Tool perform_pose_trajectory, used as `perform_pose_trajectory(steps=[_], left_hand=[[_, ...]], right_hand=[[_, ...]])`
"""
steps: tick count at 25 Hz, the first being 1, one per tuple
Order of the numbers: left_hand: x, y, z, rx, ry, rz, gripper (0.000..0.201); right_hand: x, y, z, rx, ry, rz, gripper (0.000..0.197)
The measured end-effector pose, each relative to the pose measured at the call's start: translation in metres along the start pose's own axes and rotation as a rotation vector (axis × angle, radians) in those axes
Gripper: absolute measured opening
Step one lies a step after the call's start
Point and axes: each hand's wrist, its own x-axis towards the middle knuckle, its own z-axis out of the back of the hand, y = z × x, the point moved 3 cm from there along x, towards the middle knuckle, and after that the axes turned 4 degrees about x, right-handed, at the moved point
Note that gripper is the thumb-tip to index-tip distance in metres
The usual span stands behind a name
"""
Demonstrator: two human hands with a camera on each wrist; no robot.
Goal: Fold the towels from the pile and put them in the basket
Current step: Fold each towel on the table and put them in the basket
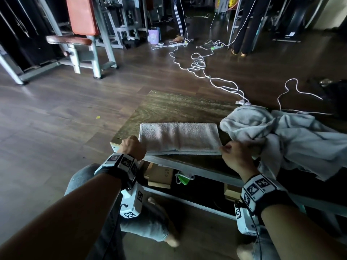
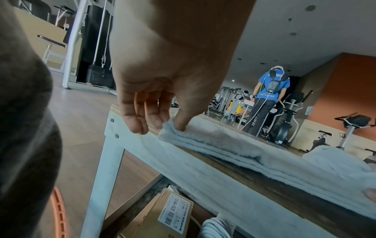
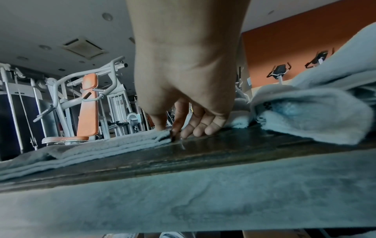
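Note:
A pale grey towel point(image 1: 179, 136) lies folded into a long strip along the near edge of the wooden table point(image 1: 176, 107). My left hand point(image 1: 132, 147) pinches the strip's near left corner point(image 2: 173, 127) between thumb and fingers. My right hand point(image 1: 234, 156) pinches the near right corner point(image 3: 164, 134), thumb on top, the other fingers touching the tabletop. A pile of crumpled grey towels point(image 1: 281, 136) sits on the table's right side, right behind my right hand; the same towel pile point(image 3: 313, 116) fills the right of the right wrist view. No basket is clearly in view.
Under the table lie cardboard boxes point(image 1: 159, 175) and a coiled cable. An orange slotted rim point(image 2: 59, 212) shows at the lower left in the left wrist view. White cables point(image 1: 206, 72) trail over the floor beyond the table. Gym machines point(image 1: 80, 34) and people stand farther back.

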Motion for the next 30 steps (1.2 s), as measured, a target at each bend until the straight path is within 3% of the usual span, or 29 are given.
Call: perform_pose_trajectory(steps=[3,9,12,16,18,20,22,23,27,30], left_hand=[[0.002,0.005,0.002,-0.044,-0.079,0.002,0.080],[0.012,0.018,0.015,-0.124,-0.150,-0.005,0.062],[0.012,0.025,0.014,-0.143,-0.128,0.012,0.069],[0.006,0.024,0.007,-0.092,-0.019,-0.067,0.032],[0.002,0.015,0.003,-0.036,-0.045,-0.114,0.032],[-0.002,-0.007,-0.003,-0.014,-0.075,-0.272,0.041],[-0.011,-0.033,-0.016,0.027,-0.024,-0.496,0.040],[-0.015,-0.043,-0.024,0.058,-0.013,-0.571,0.033],[-0.003,-0.074,-0.041,-0.022,-0.157,-0.621,0.027],[0.015,-0.103,-0.056,-0.024,-0.145,-0.660,0.031]], right_hand=[[0.001,0.005,0.003,-0.010,0.021,-0.049,0.020],[0.003,0.011,0.025,0.022,0.034,-0.068,0.021],[0.002,0.002,0.022,0.050,0.043,-0.086,0.023],[-0.002,-0.005,0.013,-0.095,0.127,-0.119,0.020],[-0.003,0.001,0.012,-0.125,-0.001,-0.012,0.014],[-0.006,0.016,0.004,-0.089,-0.082,0.248,0.024],[-0.011,0.030,-0.012,-0.118,0.012,0.499,0.029],[-0.014,0.035,-0.020,-0.168,0.061,0.544,0.027],[0.000,0.047,-0.034,-0.336,-0.039,0.457,0.019],[0.018,0.071,-0.060,-0.233,0.035,0.504,0.025]])
